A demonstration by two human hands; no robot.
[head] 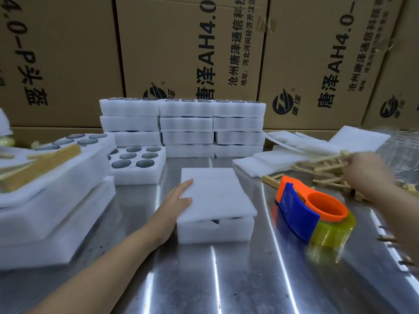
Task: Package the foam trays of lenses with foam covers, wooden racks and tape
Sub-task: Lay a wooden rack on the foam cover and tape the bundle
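Far beyond both grips: cardboard cartons (181,53) printed in black. Beneath both grips: steel counter (204,279). Ahead of the left grip (178,199): stacked foam trays (186,125), plus an uncovered tray (136,176) showing dark round lenses. Just right of the left grip: foam tray of lenses (215,230), topped by a foam cover (215,191) lying slightly askew. Left grip released, fingers straight, resting on the cover's left edge. Between the grips: orange-and-blue tape dispenser (292,205) with yellowish tape. Under the right grip (367,173): heap of wooden racks (322,168). Right grip blurred; cannot tell whether grasping one.
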